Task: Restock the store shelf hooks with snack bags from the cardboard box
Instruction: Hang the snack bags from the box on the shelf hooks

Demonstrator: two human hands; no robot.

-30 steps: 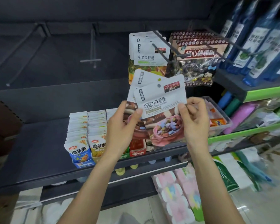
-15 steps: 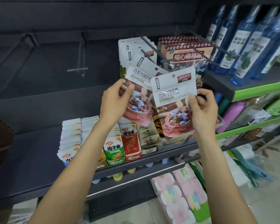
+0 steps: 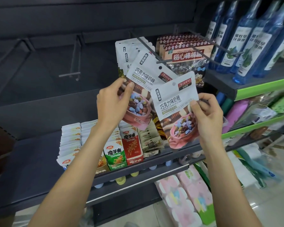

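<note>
1. Left hand [image 3: 112, 102] pinches one snack bag [image 3: 142, 89] by its left edge, thumb on the front, and holds it tilted in front of the hanging stock.
2. Right hand [image 3: 206, 115] grips a second snack bag [image 3: 175, 112] by its right edge, thumb pressed on the front, fingers curled behind; this bag is held lower and further right, partly overlapping the first.
3. Both bags are white at the top with a printed pink bowl of blue, purple and brown candies, and each has a small round hang hole near its top.
4. The hang hole of the left-hand bag sits just below the tip of a dark metal shelf hook [image 3: 147, 48]; whether the hook has entered the hole cannot be told.
5. Behind that hook hang more white pouches [image 3: 126, 53], and to their right a row of clear lollipop bags [image 3: 185, 51] with brown headers hangs on a neighbouring hook.
6. Further left an empty hook [image 3: 72, 69] juts from the dark back panel.
7. Below, the dark shelf [image 3: 33, 164] carries upright rows of small snack packets [image 3: 115, 153] in white, green, red and beige.
8. At right, blue bottles [image 3: 246, 38] stand on a green-edged shelf.
</note>
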